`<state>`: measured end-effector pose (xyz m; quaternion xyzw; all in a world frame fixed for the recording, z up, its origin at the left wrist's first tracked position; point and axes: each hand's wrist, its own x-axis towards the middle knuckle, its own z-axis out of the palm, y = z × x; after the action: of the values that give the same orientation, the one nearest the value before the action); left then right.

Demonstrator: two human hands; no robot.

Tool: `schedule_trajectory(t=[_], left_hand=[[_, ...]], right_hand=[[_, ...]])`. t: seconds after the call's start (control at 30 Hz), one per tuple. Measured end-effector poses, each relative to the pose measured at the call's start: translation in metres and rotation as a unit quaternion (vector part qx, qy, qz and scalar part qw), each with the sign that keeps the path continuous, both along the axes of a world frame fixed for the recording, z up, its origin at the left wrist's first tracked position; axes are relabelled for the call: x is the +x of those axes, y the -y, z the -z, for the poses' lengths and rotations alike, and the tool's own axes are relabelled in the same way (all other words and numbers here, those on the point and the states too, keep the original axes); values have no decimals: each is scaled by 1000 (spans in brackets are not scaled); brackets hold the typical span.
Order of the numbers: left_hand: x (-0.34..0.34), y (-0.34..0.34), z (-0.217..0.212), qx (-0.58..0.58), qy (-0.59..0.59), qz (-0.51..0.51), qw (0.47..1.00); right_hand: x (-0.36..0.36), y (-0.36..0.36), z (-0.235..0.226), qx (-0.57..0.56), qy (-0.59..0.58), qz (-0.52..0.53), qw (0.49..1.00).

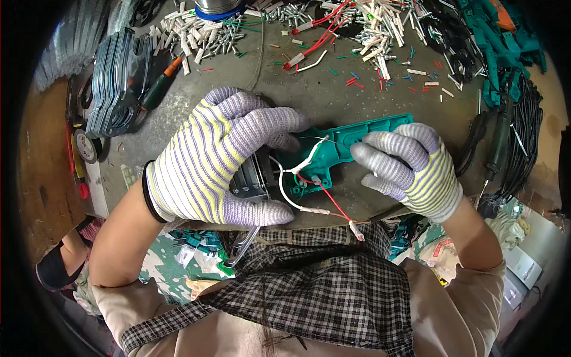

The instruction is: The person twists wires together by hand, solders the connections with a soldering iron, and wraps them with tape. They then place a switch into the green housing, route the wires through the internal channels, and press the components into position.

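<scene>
My left hand (208, 157), in a striped knit glove, is closed over a ribbed dark metal part (250, 179) joined to a green plastic housing half (372, 128). The palm hides much of the metal part. A bent metal loop (245, 245) sticks out below my left thumb. White-sleeved wires (309, 159) and a red wire (334, 202) come out of the housing, their ends lying towards me. My right hand (413, 166), gloved alike, pinches a thin wire (333, 141) beside the housing; its fingertips partly hide it.
Screws and white sleeves (380, 35) lie heaped at the back, with a solder spool (219, 7). Metal brackets (122, 77) and a screwdriver (159, 83) are at the left. On the right are a soldering iron (498, 143), black cables (523, 131) and green housings (505, 41).
</scene>
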<state>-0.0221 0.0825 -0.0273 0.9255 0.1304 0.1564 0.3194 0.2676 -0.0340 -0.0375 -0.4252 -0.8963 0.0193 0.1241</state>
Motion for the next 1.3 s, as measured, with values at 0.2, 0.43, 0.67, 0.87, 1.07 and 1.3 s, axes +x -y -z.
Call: schedule_trajectory(t=[0.2, 0.43, 0.67, 0.87, 1.07, 1.3], left_hand=[[-3, 4, -1, 31, -19, -27, 999], [-2, 5, -1, 47, -18, -31, 998], [-1, 5, 3, 53, -6, -32, 998], [-2, 8, 1, 72, -34, -54, 995], [4, 9, 2, 70, -10, -57, 996], [3, 11, -10, 53, -60, -5, 997]], right_hand=[[-19, -17, -45, -35, 42, -19, 998], [-19, -37, -61, -439, -192, 133, 868], [-31, -48, -54, -265, -177, -158, 935], [-40, -89, -59, -843, -194, 206, 458], [-39, -94, -41, -893, -279, 128, 328], [-57, -83, -66, -784, -256, 113, 555]])
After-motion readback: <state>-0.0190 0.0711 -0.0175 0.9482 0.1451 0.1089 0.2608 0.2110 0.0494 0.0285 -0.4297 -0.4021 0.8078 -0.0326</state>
